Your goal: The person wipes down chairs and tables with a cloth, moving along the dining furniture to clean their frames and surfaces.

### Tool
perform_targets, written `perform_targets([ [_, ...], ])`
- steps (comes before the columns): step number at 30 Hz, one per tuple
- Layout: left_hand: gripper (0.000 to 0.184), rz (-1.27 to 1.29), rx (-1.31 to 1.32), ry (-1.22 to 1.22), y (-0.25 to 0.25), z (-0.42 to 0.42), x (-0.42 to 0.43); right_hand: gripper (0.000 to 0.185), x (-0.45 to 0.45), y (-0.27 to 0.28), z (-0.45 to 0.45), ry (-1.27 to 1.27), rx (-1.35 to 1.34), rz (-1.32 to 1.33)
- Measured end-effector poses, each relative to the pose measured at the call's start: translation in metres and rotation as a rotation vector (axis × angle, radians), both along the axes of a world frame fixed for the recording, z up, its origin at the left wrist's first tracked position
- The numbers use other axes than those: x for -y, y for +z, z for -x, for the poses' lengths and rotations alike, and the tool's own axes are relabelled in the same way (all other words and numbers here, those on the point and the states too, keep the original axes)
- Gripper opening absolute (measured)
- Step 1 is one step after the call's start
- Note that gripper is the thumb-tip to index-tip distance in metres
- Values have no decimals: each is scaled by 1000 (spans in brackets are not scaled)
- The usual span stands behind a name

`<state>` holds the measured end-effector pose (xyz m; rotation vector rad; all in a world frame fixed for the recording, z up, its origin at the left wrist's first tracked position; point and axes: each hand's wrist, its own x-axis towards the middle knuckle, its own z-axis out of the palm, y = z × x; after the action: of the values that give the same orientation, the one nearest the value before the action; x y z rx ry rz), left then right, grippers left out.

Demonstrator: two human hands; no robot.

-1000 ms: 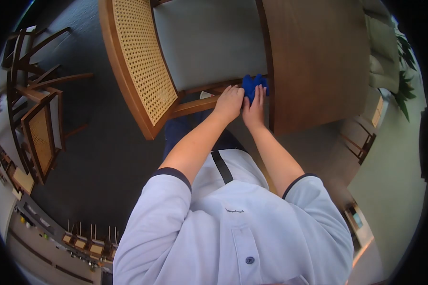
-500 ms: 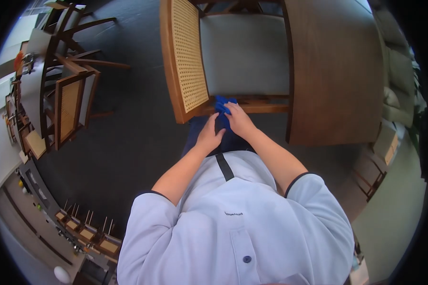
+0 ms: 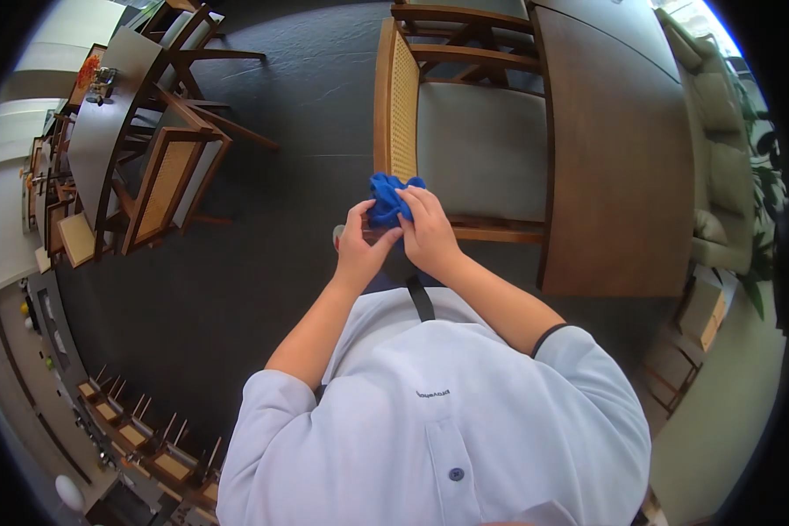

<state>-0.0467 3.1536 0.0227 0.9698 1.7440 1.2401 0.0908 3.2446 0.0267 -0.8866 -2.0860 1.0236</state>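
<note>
A crumpled blue cloth point(image 3: 386, 198) is bunched between my two hands, at the near corner of a wooden chair's cane backrest point(image 3: 403, 114). My left hand point(image 3: 360, 249) curls its fingers and thumb around the cloth's left side. On the other side my right hand point(image 3: 428, 235) grips the cloth, fingers laid over its top. The cloth hides the backrest's near end, and I cannot tell whether it touches the wood. The chair's grey seat point(image 3: 482, 149) lies to the right of the hands.
A brown wooden table point(image 3: 618, 167) stands right of the chair, with a beige sofa point(image 3: 723, 158) beyond. Another chair point(image 3: 465, 17) is farther along the table. At left are a grey table point(image 3: 105, 131) and cane-backed chairs point(image 3: 162, 188). Dark floor point(image 3: 289, 202) lies between.
My left hand has come up and closed on the cloth, which is now bunched between both hands. The view has shifted, so the chair and table appear farther right.
</note>
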Motion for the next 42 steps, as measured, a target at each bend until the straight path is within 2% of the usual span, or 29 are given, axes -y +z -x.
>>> perform_targets([
  [1,63,58,46,30,-11,8,0,41,1,-9,13,-22,41,28],
  [2,49,84,42,82,-27,15,2,41,4,-17,24,-46,86,57],
  [4,44,160,238,116,-60,27,8,47,12,-33,47,-83,184,85],
  [7,29,314,563,113,-77,48,8,56,25,-31,73,-168,330,-149],
  [8,27,340,637,80,-84,53,9,69,24,-42,77,-198,390,-186],
  [9,25,365,712,44,-90,59,8,72,23,-47,81,-237,406,-154],
  [12,20,430,652,-204,-95,80,-4,84,25,-53,92,-313,523,-126],
  [15,18,451,608,-354,-98,96,-25,85,25,-59,107,-389,673,-171],
  [18,16,398,470,-481,-107,107,-44,77,19,-65,121,-473,750,-281],
  [21,14,166,148,-502,-116,112,-57,70,9,-65,132,-518,825,-367],
  [24,14,172,256,-457,-154,116,-76,67,-12,-68,142,-545,842,-361],
  [27,13,337,463,-408,-107,139,-94,66,-33,-70,156,-603,877,-298],
  [28,14,350,471,-393,-112,140,-100,66,-41,-71,161,-623,905,-260],
  [31,14,304,360,-450,-124,149,-124,67,-64,-71,169,-634,930,-240],
  [35,13,287,340,-443,-129,161,-167,68,-105,-73,181,-647,888,-251],
  [38,11,323,294,-439,-118,179,-207,66,-147,-70,196,-633,823,-174],
  [41,12,311,292,-349,-126,187,-246,65,-196,-68,209,-624,779,-207],
  [42,14,370,292,-351,-109,191,-264,65,-211,-69,213,-628,762,-206],
])
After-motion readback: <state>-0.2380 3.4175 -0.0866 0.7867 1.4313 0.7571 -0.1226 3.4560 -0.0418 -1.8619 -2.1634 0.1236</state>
